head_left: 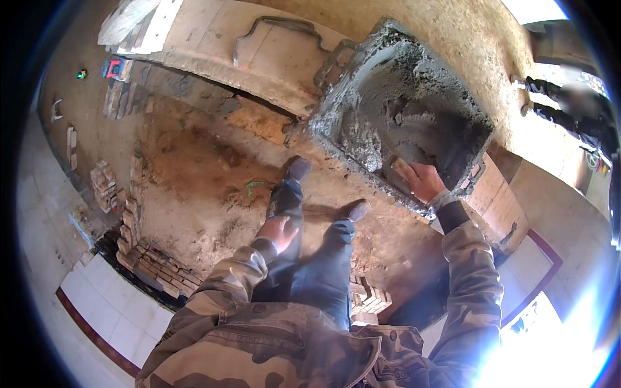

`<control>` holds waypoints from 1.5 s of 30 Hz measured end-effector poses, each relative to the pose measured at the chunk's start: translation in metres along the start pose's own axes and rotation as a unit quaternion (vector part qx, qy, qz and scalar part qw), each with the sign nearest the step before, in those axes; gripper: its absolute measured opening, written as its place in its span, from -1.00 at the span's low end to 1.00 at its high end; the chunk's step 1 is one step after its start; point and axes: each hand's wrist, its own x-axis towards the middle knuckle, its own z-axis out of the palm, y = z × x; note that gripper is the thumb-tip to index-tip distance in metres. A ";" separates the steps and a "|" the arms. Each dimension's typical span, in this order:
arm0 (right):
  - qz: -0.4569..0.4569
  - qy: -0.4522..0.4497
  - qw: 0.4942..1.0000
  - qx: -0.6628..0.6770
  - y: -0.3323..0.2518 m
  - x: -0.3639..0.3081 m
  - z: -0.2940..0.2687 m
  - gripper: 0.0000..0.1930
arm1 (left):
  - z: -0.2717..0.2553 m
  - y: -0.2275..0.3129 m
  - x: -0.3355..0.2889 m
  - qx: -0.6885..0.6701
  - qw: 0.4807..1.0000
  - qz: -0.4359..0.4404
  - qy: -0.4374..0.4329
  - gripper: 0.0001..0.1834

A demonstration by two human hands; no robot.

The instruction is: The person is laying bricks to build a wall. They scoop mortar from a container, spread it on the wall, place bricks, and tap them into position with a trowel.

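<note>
My right hand [425,183] is at the near rim of a mortar tub [482,132], closed around what looks like the light wooden handle of a trowel [398,164]. The rest of that tool is hard to make out against the mortar. Wet grey mortar [394,97] lines the tub and lies piled inside, smeared over its walls. My left hand [279,233] hangs by my left thigh, holding nothing, its fingers loosely apart.
Stacked bricks [158,271] form a low wall at the lower left, and more bricks [369,297] lie behind my legs. A bent hose or rod [278,21] rests on a board beyond the dirt floor [194,187]. Another person [576,107] is at the far right.
</note>
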 end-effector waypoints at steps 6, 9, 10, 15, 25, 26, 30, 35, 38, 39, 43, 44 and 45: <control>0.126 -0.077 0.981 0.128 -0.022 -0.001 -0.023 -0.48 | -0.010 -0.011 0.004 0.047 0.999 0.021 -0.008 -0.40; 0.139 -0.083 0.972 0.169 -0.027 -0.008 -0.026 -0.46 | -0.021 -0.017 0.006 0.051 0.998 0.029 -0.002 -0.36; 0.142 -0.081 0.969 0.185 -0.030 -0.010 -0.026 -0.45 | -0.023 -0.024 0.008 0.058 0.998 0.038 -0.005 -0.34; 0.110 -0.048 0.967 0.225 -0.038 -0.043 -0.022 -0.49 | -0.035 -0.022 0.013 0.104 0.994 0.032 -0.029 -0.34; 0.123 0.125 0.911 0.373 -0.040 -0.235 0.035 -0.58 | 0.009 -0.045 0.019 0.198 0.974 0.071 -0.079 -0.24; 0.138 0.140 0.902 0.385 -0.046 -0.265 0.036 -0.58 | 0.012 -0.014 0.019 0.272 0.953 0.042 -0.128 -0.22; 0.251 0.207 0.782 0.532 -0.044 -0.362 0.111 -0.60 | 0.034 0.023 0.018 0.319 0.934 0.027 -0.158 -0.17; 0.363 0.342 0.580 0.644 -0.011 -0.410 0.206 -0.66 | 0.078 0.116 0.011 0.421 0.890 0.027 -0.174 -0.02; 0.395 0.417 0.481 0.662 0.029 -0.398 0.215 -0.67 | 0.104 0.175 0.009 0.427 0.883 0.027 -0.191 0.03; 0.405 0.435 0.434 0.677 0.046 -0.394 0.213 -0.67 | 0.117 0.190 0.009 0.423 0.883 0.027 -0.203 0.05; 0.394 0.515 0.370 0.665 0.143 -0.363 0.238 -0.60 | 0.161 0.188 0.011 0.490 0.837 0.110 -0.217 0.04; 0.401 0.541 0.354 0.649 0.165 -0.349 0.243 -0.59 | 0.170 0.192 0.010 0.502 0.831 0.103 -0.218 0.01; 0.408 0.564 0.336 0.634 0.191 -0.338 0.246 -0.59 | 0.182 0.200 0.006 0.515 0.824 0.094 -0.217 -0.01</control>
